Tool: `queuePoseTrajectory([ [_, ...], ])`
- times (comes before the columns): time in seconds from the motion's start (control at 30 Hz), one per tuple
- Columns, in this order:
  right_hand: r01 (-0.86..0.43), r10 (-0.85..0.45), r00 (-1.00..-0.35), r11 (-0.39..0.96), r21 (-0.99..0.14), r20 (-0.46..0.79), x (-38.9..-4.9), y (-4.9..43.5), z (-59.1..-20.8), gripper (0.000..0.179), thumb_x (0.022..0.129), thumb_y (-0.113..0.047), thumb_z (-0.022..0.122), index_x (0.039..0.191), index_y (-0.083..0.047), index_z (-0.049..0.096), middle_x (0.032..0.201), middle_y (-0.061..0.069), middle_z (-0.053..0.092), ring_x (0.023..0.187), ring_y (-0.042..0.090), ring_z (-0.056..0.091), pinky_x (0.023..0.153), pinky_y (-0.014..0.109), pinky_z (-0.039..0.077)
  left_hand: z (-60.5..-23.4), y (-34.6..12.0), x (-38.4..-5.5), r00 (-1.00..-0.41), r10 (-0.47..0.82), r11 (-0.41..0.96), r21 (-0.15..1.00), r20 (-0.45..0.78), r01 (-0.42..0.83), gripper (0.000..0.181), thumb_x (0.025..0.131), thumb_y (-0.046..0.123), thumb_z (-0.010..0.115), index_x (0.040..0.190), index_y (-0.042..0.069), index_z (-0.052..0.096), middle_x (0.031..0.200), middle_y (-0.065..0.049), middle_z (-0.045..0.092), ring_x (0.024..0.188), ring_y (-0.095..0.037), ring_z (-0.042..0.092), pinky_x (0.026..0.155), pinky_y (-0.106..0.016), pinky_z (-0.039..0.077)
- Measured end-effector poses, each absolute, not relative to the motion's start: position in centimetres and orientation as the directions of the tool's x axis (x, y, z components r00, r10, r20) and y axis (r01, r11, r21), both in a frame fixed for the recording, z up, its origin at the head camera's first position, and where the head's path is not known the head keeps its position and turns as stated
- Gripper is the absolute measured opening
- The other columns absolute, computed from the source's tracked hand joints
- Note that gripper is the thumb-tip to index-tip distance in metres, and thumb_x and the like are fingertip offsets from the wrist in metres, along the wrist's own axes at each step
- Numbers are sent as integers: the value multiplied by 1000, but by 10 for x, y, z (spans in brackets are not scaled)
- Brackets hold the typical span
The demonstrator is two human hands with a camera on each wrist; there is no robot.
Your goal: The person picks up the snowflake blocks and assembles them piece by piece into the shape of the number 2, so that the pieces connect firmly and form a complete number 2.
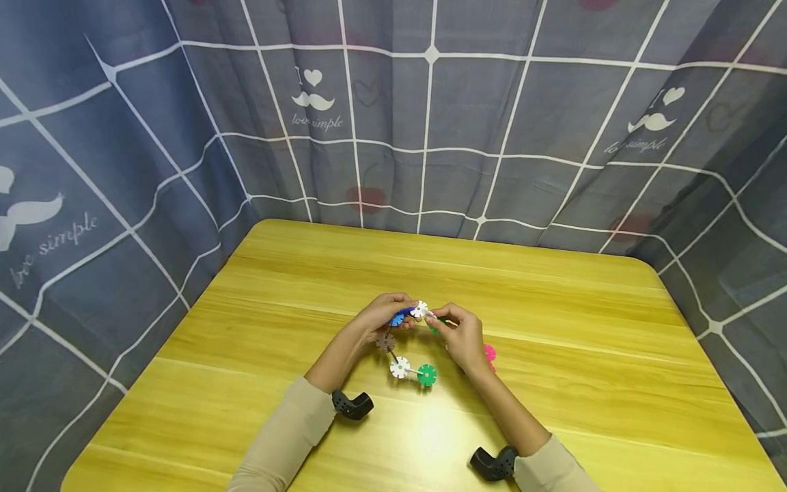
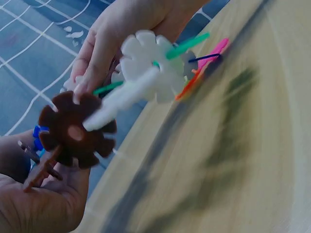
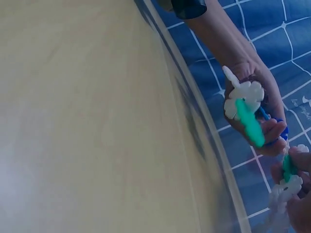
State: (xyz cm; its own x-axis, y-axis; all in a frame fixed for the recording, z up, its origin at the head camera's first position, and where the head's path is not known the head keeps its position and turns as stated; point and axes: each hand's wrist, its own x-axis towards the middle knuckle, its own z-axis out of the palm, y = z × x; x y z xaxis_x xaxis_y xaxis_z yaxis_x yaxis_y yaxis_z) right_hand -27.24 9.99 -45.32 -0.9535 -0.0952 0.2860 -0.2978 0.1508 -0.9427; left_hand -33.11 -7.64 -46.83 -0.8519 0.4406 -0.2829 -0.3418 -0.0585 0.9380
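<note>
A chain of slotted plastic snowflake discs hangs between both hands over the table. My left hand point(image 1: 382, 316) holds the chain at a blue disc point(image 1: 398, 319). Beside it, a white disc point(image 1: 420, 309) stands between the two hands. My right hand point(image 1: 465, 336) pinches the chain near a green disc point(image 3: 289, 168), partly hidden by the fingers. Below the left hand hang a brown disc point(image 2: 77, 128), a lower white disc point(image 1: 399, 367) and, at that end, another green disc point(image 1: 427, 374). A pink disc point(image 1: 490, 352) shows beyond the right wrist.
Both hands are over the middle of a yellow wood-grain table point(image 1: 553, 307). A grey curtain with white grid lines point(image 1: 393, 102) surrounds its far and side edges. Black wrist mounts point(image 1: 352, 405) sit at both sleeves.
</note>
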Motion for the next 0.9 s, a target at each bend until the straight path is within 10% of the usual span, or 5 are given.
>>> queuePoseTrajectory([
  [0.33, -34, -320, -947, 226, -973, -41, -295, 123, -465, 35, 87, -9, 65, 120, -2, 56, 98, 14, 66, 88, 26, 63, 71, 30, 51, -469, -94, -344, -879, 382, 88, 958, -285, -272, 31, 93, 25, 56, 108, -1, 62, 91, -9, 62, 63, -13, 61, 61, -25, 51],
  [0.63, 191, -189, -963, 39, -981, -195, -296, 123, -477, 26, 89, 4, 56, 115, 7, 57, 85, 8, 65, 73, 12, 61, 63, 22, 50, -477, -100, -347, -919, 367, 187, 979, -147, -82, 26, 90, 22, 62, 111, 8, 66, 100, -9, 65, 54, -12, 48, 45, -25, 37],
  [0.9, 176, -261, -946, 81, -981, -191, -296, 120, -483, 24, 90, -2, 57, 113, 2, 60, 90, 10, 64, 83, 18, 62, 73, 28, 51, -482, -99, -348, -891, 439, 323, 945, -112, 40, 34, 90, 31, 61, 113, 7, 65, 103, -3, 64, 81, -15, 59, 71, -28, 49],
])
